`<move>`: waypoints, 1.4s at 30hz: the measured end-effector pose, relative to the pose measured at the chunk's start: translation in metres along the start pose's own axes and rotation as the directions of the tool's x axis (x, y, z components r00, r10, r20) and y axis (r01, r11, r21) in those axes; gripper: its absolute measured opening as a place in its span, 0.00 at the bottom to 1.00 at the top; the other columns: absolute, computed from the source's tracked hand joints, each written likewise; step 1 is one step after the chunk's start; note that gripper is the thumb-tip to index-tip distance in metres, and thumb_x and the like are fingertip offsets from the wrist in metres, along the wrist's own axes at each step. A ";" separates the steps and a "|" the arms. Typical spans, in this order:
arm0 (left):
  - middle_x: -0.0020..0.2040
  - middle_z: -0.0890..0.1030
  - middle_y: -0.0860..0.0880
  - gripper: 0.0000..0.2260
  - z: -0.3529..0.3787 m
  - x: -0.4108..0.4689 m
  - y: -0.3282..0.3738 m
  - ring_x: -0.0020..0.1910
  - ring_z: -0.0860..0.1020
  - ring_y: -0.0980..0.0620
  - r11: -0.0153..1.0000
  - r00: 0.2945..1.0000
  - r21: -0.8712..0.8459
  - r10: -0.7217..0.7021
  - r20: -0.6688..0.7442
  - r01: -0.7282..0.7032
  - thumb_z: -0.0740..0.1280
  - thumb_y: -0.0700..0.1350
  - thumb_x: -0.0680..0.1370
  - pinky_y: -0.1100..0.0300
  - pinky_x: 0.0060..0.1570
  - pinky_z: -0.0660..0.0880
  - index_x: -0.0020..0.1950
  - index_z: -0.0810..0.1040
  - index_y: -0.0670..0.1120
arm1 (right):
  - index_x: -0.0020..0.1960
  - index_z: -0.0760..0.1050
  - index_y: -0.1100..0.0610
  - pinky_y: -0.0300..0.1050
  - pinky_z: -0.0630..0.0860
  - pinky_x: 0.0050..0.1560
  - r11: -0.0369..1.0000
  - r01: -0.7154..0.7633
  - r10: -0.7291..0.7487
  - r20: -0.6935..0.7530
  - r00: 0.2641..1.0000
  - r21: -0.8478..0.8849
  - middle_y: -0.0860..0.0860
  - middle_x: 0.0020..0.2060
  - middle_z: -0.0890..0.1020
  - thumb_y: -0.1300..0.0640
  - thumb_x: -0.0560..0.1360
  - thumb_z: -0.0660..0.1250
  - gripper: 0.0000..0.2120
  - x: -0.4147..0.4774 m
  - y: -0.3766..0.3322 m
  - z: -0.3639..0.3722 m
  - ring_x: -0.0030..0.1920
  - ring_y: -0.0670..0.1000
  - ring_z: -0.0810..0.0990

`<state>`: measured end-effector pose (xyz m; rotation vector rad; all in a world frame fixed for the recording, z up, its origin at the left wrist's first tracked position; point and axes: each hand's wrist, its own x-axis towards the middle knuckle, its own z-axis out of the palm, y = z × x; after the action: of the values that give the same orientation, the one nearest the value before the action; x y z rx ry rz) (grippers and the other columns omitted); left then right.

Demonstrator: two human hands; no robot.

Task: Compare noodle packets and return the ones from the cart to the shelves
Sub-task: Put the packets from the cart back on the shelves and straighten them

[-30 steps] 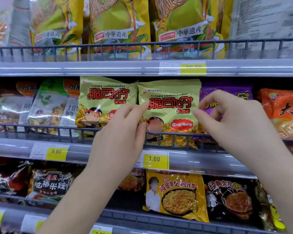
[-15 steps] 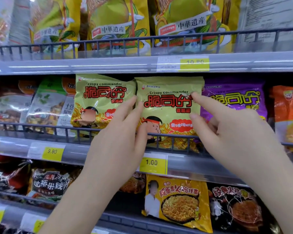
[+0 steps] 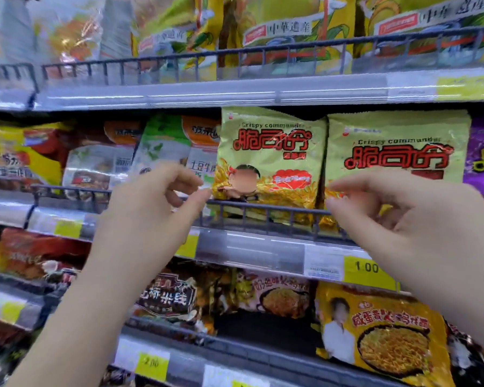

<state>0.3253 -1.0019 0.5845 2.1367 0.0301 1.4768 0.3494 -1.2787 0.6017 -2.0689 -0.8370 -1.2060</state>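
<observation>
Packets (image 3: 271,152) (image 3: 397,146), two green, side by side

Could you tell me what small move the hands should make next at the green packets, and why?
Probably draw both hands back and away. The left hand and right hand hold nothing, fingers loosely curled, while the left green packet and the right green packet stand upright behind the wire rail, so this placement looks finished.

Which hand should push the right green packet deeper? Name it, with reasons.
The right hand: empty, its fingertips lie just before the right green packet's lower part. The left hand sits past the left green packet.
</observation>
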 end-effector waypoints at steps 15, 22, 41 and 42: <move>0.38 0.83 0.56 0.08 0.003 0.065 -0.016 0.37 0.81 0.59 0.988 0.848 -0.141 0.122 0.516 -0.056 0.75 0.55 0.77 0.61 0.36 0.75 0.43 0.80 0.54 | 0.63 0.77 0.43 0.50 0.79 0.40 0.892 -0.145 0.146 -0.030 0.989 -0.428 0.41 0.49 0.80 0.44 0.80 0.64 0.13 0.007 -0.044 0.044 0.35 0.46 0.73; 0.29 0.79 0.59 0.16 -0.014 0.091 -0.005 0.33 0.76 0.56 0.984 0.686 0.078 0.055 0.725 -0.162 0.70 0.62 0.78 0.60 0.38 0.71 0.39 0.82 0.52 | 0.66 0.76 0.40 0.44 0.74 0.35 0.909 -0.147 0.178 0.045 0.983 -0.390 0.39 0.50 0.82 0.42 0.81 0.62 0.15 0.010 -0.041 0.038 0.32 0.37 0.69; 0.35 0.85 0.51 0.12 0.006 0.069 -0.006 0.26 0.73 0.60 0.993 0.857 -0.078 0.120 0.500 -0.094 0.71 0.56 0.80 0.61 0.30 0.68 0.45 0.77 0.49 | 0.75 0.68 0.35 0.49 0.80 0.56 0.919 -0.059 0.161 0.234 0.959 -0.391 0.37 0.66 0.77 0.44 0.84 0.55 0.20 0.003 -0.041 0.037 0.63 0.45 0.76; 0.36 0.85 0.51 0.12 0.006 0.068 -0.006 0.28 0.74 0.59 0.992 0.863 -0.071 0.122 0.490 -0.100 0.71 0.57 0.80 0.61 0.31 0.68 0.45 0.77 0.50 | 0.75 0.68 0.34 0.50 0.80 0.57 0.918 -0.055 0.155 0.228 0.961 -0.392 0.37 0.66 0.77 0.44 0.84 0.55 0.20 0.002 -0.041 0.037 0.63 0.45 0.76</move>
<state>0.3590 -0.9783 0.6390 2.4505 -0.3141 0.9327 0.3385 -1.2249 0.5951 -2.5958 -0.6234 -1.1266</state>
